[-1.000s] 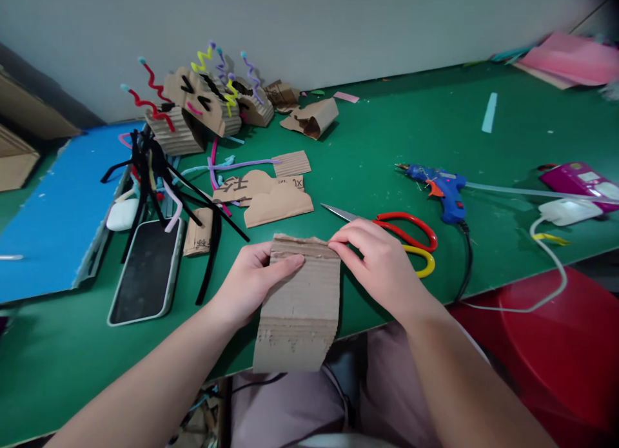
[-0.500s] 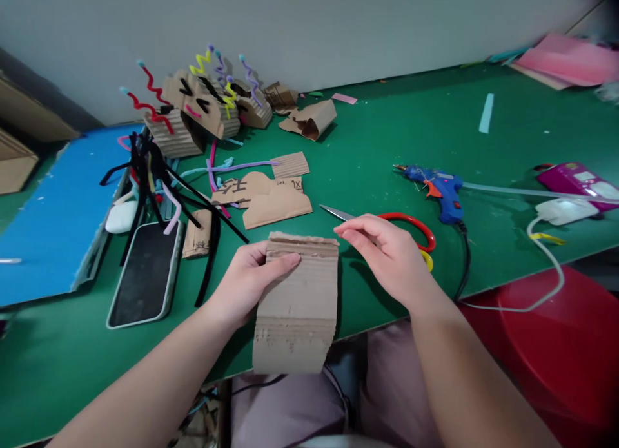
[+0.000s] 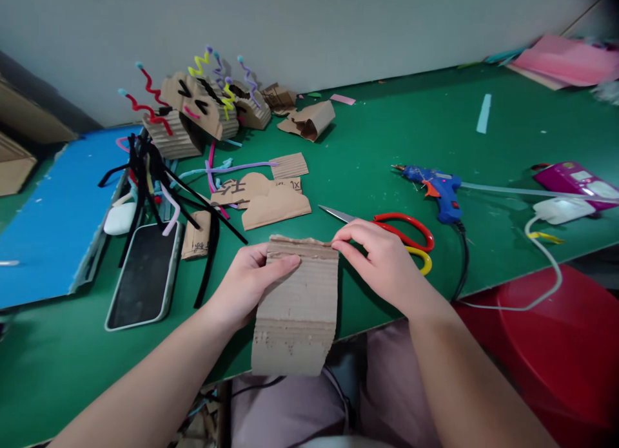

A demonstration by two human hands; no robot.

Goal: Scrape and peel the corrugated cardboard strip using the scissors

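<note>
Holding: L hand [image 3: 251, 277] clamped on cardbd [image 3: 302, 296] side, R hand [image 3: 377, 258] pinched top corner | seemed light, bendy, rippy | sides prob. held best

No wording can be read with certainty. Dark printed characters stand on the partly covered cloud-shaped cardboard [image 3: 250, 185] and on the small cardboard piece [image 3: 196, 231], too blurred to make out; the purple device [image 3: 556, 178] bears pale labels [image 3: 581, 176], illegible.

Gap between cardboard cloud [image 3: 277, 206] and glue gun [image 3: 447, 191], scissors [image 3: 420, 226] across near side
</note>
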